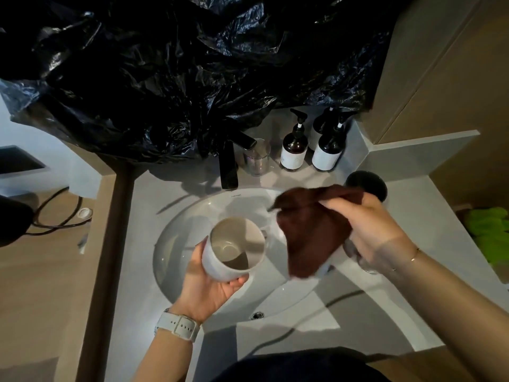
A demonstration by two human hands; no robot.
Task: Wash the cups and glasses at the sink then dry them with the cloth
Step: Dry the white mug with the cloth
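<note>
My left hand [213, 282] grips a white mug [234, 248] over the white sink [190, 216], its mouth tilted up toward me and its handle on the right side. My right hand [374, 230] holds a dark brown cloth [311, 235] that hangs just right of the mug, apart from it. A clear glass [358, 257] shows partly under my right wrist. Another clear glass [256, 158] stands by the black tap [230, 161]. A black cup [367, 183] stands on the counter at the right, behind the cloth.
Two dark pump bottles [294, 147] [329, 150] stand behind the sink. Black plastic sheeting [179, 73] covers the wall above the tap. A green cloth [489, 230] lies at the far right. A cable [55, 216] runs over the wooden surface at the left.
</note>
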